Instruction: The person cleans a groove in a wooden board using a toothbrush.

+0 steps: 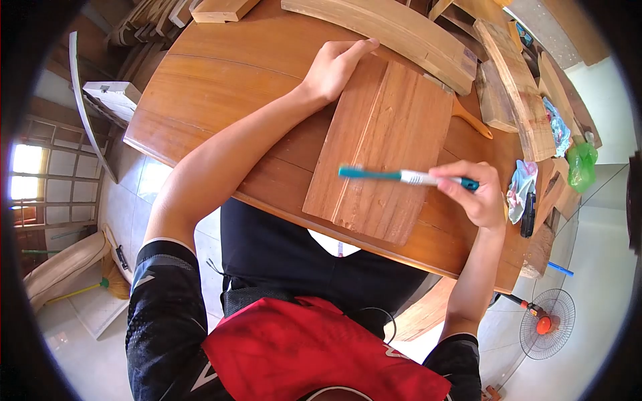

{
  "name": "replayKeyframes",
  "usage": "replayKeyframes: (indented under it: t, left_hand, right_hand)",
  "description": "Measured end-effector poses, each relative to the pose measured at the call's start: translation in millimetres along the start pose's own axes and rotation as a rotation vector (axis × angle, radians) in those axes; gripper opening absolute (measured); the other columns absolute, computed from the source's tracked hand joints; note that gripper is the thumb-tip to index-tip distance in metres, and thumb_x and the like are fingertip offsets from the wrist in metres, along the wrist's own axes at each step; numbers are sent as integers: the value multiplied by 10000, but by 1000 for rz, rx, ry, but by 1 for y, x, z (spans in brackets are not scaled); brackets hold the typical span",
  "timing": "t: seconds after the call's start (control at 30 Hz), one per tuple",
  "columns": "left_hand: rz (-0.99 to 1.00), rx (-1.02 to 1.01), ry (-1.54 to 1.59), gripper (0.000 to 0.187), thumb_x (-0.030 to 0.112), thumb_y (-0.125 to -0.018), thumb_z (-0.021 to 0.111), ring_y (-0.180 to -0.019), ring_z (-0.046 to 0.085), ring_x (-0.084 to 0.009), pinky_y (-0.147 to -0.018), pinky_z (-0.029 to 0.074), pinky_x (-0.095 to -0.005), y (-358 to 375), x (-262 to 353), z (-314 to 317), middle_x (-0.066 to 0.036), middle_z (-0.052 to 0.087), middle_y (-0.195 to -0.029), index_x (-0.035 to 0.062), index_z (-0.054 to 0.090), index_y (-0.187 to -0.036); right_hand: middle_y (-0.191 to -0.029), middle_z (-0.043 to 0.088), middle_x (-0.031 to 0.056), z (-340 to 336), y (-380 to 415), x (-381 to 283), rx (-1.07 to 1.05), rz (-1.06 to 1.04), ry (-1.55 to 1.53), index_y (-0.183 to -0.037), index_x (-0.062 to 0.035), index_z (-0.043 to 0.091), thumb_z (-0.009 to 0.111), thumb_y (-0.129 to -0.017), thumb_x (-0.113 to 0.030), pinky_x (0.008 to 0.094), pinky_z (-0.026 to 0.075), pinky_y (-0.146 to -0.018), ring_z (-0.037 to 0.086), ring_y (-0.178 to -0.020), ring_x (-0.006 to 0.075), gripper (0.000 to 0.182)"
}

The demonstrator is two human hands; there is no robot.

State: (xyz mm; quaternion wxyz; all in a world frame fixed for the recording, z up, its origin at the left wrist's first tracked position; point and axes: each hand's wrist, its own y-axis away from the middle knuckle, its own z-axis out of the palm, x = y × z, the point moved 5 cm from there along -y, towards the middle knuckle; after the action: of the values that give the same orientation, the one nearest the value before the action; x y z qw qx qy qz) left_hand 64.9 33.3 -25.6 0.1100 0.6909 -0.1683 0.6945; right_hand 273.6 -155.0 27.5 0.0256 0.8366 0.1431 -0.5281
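Note:
A reddish-brown wooden board (401, 134) lies slanted on the table in front of me, a raw lighter seam running along its length. My left hand (334, 70) grips the board's far left corner, its fingers partly hidden. In my right hand (476, 194) is a teal and white toothbrush (418, 177), pinched by the handle. Its head end, smeared by motion, overlaps the board near the seam. Beyond the board's right edge, an orange wooden handle (472, 120) sticks out, the rest of that tool mostly hidden.
The polished wooden table (221, 80) carries a thick curved timber (388, 33) at its far side. Planks (515, 87) are stacked at the right, near a crumpled cloth (521, 187) and a green plastic bag (582, 164). A fan (547, 324) stands at lower right.

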Motion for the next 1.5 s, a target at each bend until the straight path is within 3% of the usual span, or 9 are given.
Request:
replayKeyframes:
  t: [0.53, 0.67, 0.8, 0.9, 1.0, 1.13, 1.23, 1.37, 1.5]
  left_hand:
    - [-32, -15, -32, 447, 414, -999, 528, -733, 582, -100, -696, 461, -259, -5, -5, -2, -44, 664, -837, -3, 676, -940]
    - [-16, -7, 10, 467, 431, -980, 549, -674, 488, -89, -633, 404, -272, -3, -9, -1, 3, 564, -733, -4, 643, -840]
    - [56, 28, 13, 484, 438, -973, 556, -675, 481, -88, -631, 402, -276, -2, 1, 1, 2, 565, -722, -14, 646, -826]
    - [-40, 8, 80, 483, 440, -971, 557, -717, 519, -91, -666, 425, -274, 5, 4, 4, -23, 608, -763, -19, 657, -856]
    - [0, 13, 5, 478, 441, -968, 560, -745, 541, -92, -689, 442, -277, -2, -1, 1, -29, 621, -772, -16, 658, -865]
    - [-45, -4, 60, 487, 452, -964, 560, -755, 541, -92, -697, 442, -277, -2, -6, 1, -24, 619, -773, -16, 654, -865]
    - [-16, 7, 23, 492, 457, -964, 558, -746, 540, -91, -693, 441, -274, -3, -1, 0, -17, 617, -770, -14, 652, -857]
    - [-41, -1, -4, 459, 423, -987, 541, -729, 553, -91, -686, 445, -264, 0, -1, -1, -26, 634, -792, -8, 668, -896]
    - [12, 6, 21, 509, 455, -969, 552, -747, 535, -92, -699, 443, -274, 0, 1, 1, -17, 619, -766, -34, 677, -903]
  right_hand:
    - [-944, 760, 97, -18, 7, 12, -345, 71, 98, -1031, -14, 755, 714, -881, -68, 249, 498, -669, 690, -825, 106, 164]
    - [-833, 759, 99, -27, 4, 19, 223, 85, -4, -971, -35, 778, 757, -843, -62, 240, 479, -635, 703, -738, 130, 133]
    - [-861, 759, 80, -13, 7, 10, -340, 77, 97, -981, -38, 776, 749, -857, -91, 238, 476, -625, 672, -715, 103, 137]
    - [-820, 756, 65, -28, 4, 18, 249, 137, -10, -965, -44, 776, 759, -850, -97, 222, 406, -547, 621, -621, 75, 128]
    - [-926, 760, 84, -16, 9, 7, -336, 16, 70, -993, -26, 762, 734, -878, -108, 222, 424, -578, 655, -740, 74, 144]
    - [-842, 756, 84, -26, 2, 16, 277, 13, 16, -959, -39, 777, 745, -859, -76, 231, 451, -584, 676, -694, 103, 111]
    - [-908, 753, 74, -12, 11, 10, -414, 61, 52, -1028, -20, 753, 720, -891, -86, 211, 457, -630, 635, -735, 70, 156]
    - [-804, 747, 61, -23, 2, 17, 290, 42, 37, -994, -38, 771, 758, -854, -73, 205, 415, -558, 591, -610, 79, 145]
    - [-914, 761, 76, -7, 4, 3, -241, 11, 45, -1015, -29, 761, 733, -877, -73, 209, 452, -619, 636, -721, 81, 147]
